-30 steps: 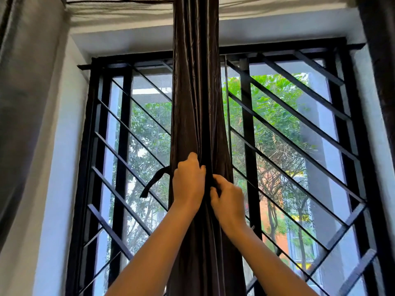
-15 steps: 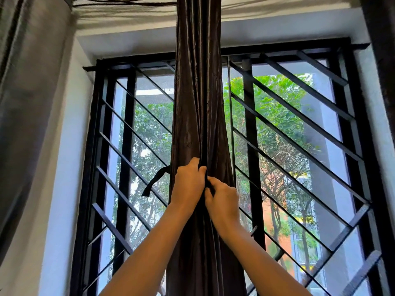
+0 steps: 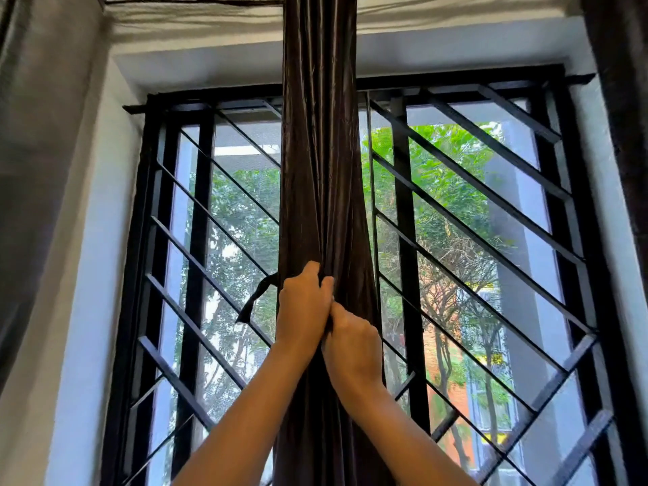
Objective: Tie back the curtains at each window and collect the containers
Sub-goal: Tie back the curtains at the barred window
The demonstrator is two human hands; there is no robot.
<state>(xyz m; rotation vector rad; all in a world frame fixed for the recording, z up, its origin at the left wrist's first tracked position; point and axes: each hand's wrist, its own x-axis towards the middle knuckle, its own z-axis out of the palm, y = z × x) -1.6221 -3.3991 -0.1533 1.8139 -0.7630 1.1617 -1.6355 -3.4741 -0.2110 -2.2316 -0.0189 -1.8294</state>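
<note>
The right hand (image 3: 352,349) has slid up tight against the left hand (image 3: 303,306), and now they touch! Each hand's grip is clamped on the bunched brown curtain (image 3: 317,152), which hangs down the middle of the barred window (image 3: 491,205). A dark tie strap (image 3: 256,298) dangles just left of it.

Daylit window (image 3: 456,212) with black diagonal grille (image 3: 491,191), white walls (image 3: 80,275).

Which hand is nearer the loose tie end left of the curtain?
Left. The left hand grips the curtain just beside the tie end; the right hand is lower, on the left hand's far side.
</note>
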